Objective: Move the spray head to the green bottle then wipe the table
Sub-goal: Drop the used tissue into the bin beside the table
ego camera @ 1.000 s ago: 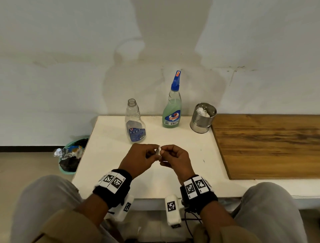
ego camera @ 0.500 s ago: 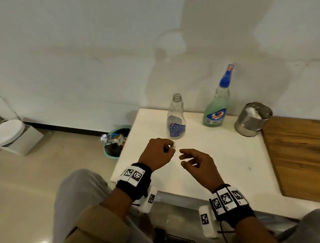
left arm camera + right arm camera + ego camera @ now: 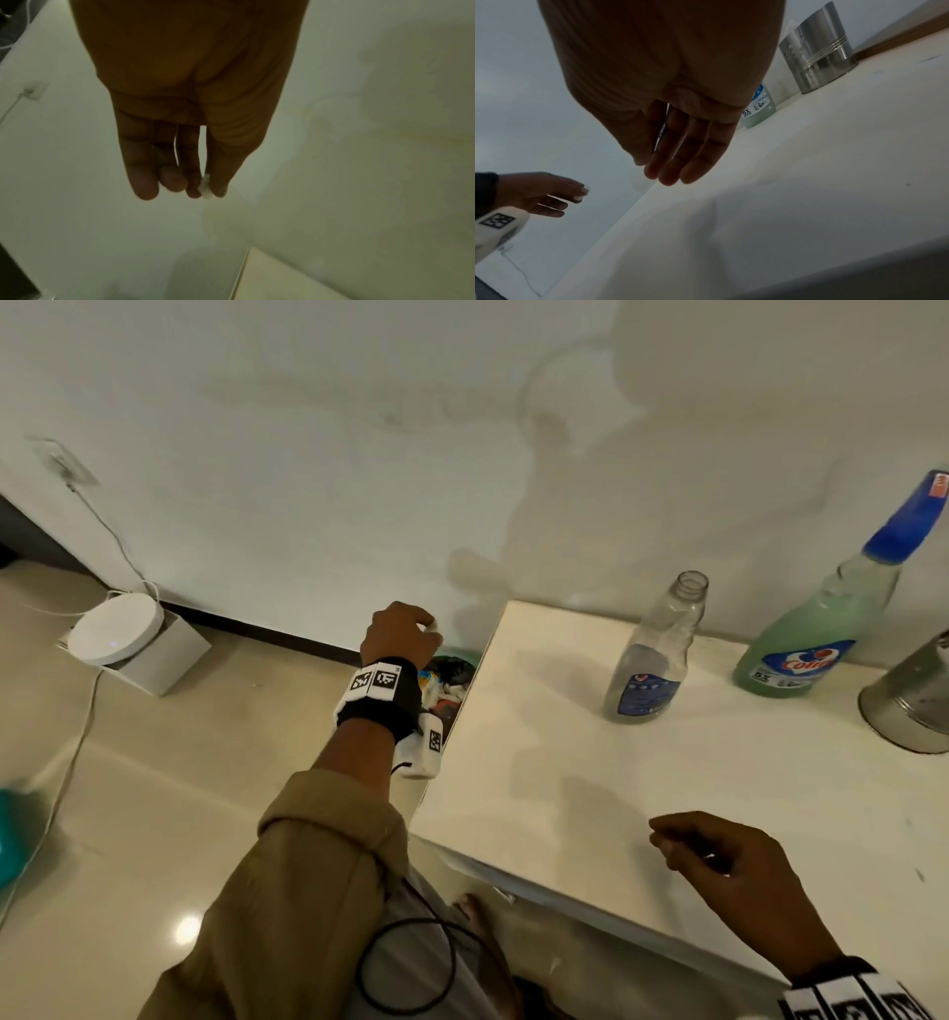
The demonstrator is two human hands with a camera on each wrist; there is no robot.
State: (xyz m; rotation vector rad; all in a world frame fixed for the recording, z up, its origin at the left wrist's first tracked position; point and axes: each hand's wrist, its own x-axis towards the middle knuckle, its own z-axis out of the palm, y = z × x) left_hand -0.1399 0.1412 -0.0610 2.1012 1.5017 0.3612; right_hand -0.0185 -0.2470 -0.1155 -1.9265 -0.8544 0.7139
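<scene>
My left hand (image 3: pixel 411 629) reaches out past the table's left edge, above the green bin (image 3: pixel 452 675) on the floor. It pinches a small white wad of tissue (image 3: pixel 206 187) between thumb and forefinger; the wad (image 3: pixel 581 193) also shows in the right wrist view. My right hand (image 3: pixel 719 860) hovers over the near part of the white table (image 3: pixel 565 788), fingers relaxed and empty. The green bottle (image 3: pixel 816 639) stands at the back with the blue spray head (image 3: pixel 909 521) on it. A clear bottle (image 3: pixel 652 660) with an open neck stands to its left.
A steel cup (image 3: pixel 914 706) stands at the table's back right. The bin holds crumpled waste. On the floor at the left sits a white round device (image 3: pixel 115 634) on a box, with a cable running to a wall socket.
My hands have parted. The left hand has carried the tissue wad leftward off the table to above the bin, and my head has turned left. The right hand has stayed over the table.
</scene>
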